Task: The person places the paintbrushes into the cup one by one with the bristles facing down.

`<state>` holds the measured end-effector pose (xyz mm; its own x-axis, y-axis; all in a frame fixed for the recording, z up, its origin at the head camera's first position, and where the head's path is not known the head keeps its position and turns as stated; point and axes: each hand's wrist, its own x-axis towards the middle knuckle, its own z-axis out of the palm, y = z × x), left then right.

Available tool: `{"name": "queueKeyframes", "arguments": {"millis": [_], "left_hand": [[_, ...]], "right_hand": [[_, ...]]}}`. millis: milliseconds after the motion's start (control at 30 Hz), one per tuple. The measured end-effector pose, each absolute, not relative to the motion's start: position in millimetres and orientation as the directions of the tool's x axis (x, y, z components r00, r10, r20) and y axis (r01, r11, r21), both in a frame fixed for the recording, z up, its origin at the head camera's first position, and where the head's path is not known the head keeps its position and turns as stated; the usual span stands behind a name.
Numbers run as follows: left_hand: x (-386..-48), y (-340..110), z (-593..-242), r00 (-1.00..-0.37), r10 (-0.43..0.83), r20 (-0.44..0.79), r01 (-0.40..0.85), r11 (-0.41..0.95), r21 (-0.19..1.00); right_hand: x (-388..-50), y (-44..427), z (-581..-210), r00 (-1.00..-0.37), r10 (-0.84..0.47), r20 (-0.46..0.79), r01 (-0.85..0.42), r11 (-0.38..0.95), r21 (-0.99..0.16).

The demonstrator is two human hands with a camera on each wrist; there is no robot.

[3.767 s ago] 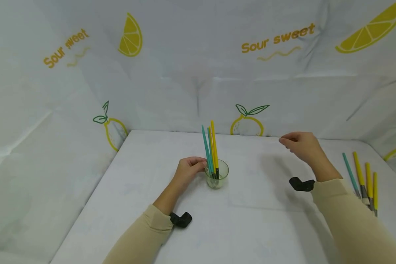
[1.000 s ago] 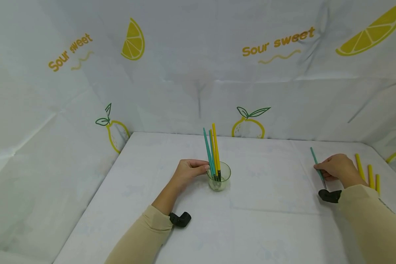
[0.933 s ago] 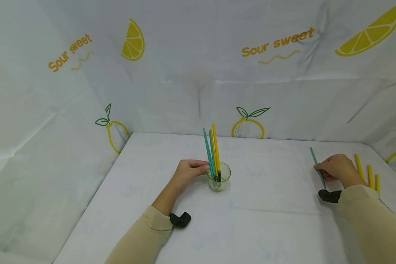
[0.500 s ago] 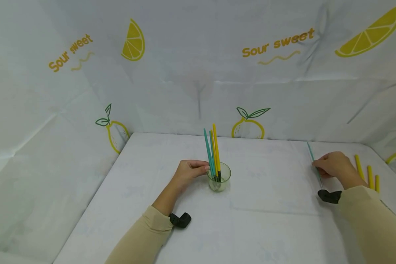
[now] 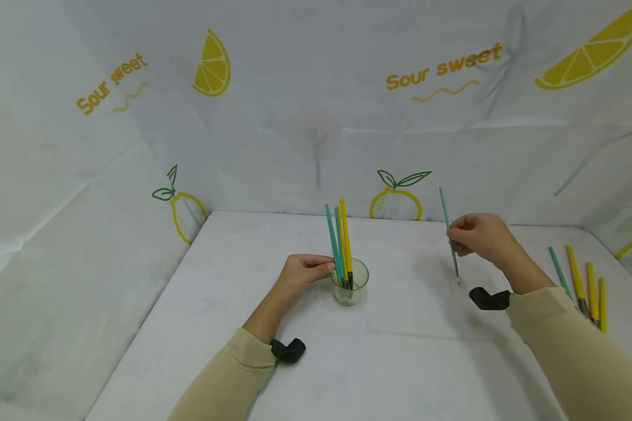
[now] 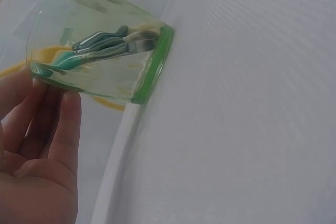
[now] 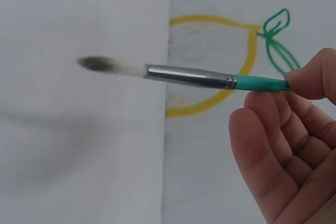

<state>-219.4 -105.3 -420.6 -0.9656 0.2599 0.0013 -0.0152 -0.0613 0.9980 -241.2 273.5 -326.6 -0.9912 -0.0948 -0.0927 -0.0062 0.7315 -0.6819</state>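
Note:
A clear greenish glass (image 5: 359,286) stands upright on the white table. Several teal and yellow paintbrushes (image 5: 346,237) lean in it, bristles down. At its left side, my left hand (image 5: 306,270) pinches the rim between thumb and fingers; the left wrist view shows fingertips at the rim of the glass (image 6: 115,80). To the right, above the table, my right hand (image 5: 479,234) pinches a slim teal paintbrush (image 5: 444,204) by its handle, bristles pointing down. Seen from the right wrist, that paintbrush (image 7: 189,76) has a silver ferrule and pale bristles with a dark tip.
Beyond my right forearm lie a teal paintbrush (image 5: 558,268) and three yellow paintbrushes (image 5: 575,272), partly hidden by the sleeve. A white sheet (image 5: 295,158) printed with lemons rises behind the table (image 5: 416,362).
My right hand has lifted the slim teal paintbrush from the right side and carried it left and up, towards the glass. My left hand and the glass stay put.

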Motion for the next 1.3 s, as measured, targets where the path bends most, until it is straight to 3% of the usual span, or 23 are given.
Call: {"name": "queueKeyframes", "arguments": {"millis": [267, 500, 767, 933, 1300], "left_hand": [[-220, -104, -422, -0.967, 0.256, 0.016, 0.001, -0.058, 0.998], [-220, -103, -423, -0.965, 0.261, 0.013, -0.002, -0.057, 0.998], [-222, -102, -425, -0.963, 0.268, 0.03, 0.015, -0.058, 0.998], [-222, -102, -425, -0.961, 0.272, 0.045, 0.031, -0.052, 0.998], [-222, -106, -424, -0.961, 0.27, 0.05, 0.041, -0.04, 0.998]], "right_hand": [[-231, 220, -320, -0.99, -0.115, 0.082, -0.131, 0.521, -0.844], [-220, 172, -325, -0.961, -0.126, 0.247, -0.277, 0.404, -0.872], [-217, 140, -338, -0.952, -0.047, 0.303, -0.305, 0.241, -0.922], [-217, 131, -348, -0.953, -0.02, 0.303, -0.299, 0.239, -0.924], [-224, 119, -369, -0.967, -0.096, 0.236, -0.255, 0.335, -0.907]]}}
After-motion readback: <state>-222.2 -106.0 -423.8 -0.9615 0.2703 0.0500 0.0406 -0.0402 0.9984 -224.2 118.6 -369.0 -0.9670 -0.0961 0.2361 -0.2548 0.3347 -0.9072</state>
